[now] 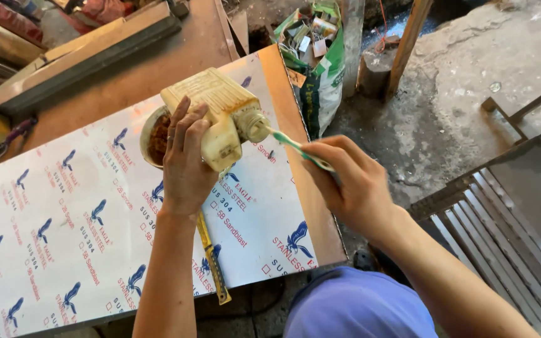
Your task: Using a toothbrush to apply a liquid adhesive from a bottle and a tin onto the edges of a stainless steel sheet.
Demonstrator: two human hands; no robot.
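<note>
Nearest, blue-clad knee [358, 307]; beyond, right hand [355, 181] pinching green-white toothbrush [295, 148], bristle end dipped into mouth of tilted cream plastic bottle [217, 116]; left hand [186, 159] wrapped round bottle above rust-stained bowl [154, 138] on film-covered steel sheet [64, 231]; next, judged: withdrawing loaded brush without drips.

Both forearms are bare, with no sleeves in view. The left hand [186, 159] wears a thin ring [170, 137] on one finger. The right hand [352, 181] shows no jewellery. At 6 o'clock, a knee [358, 307] is covered in blue-violet cloth.
</note>
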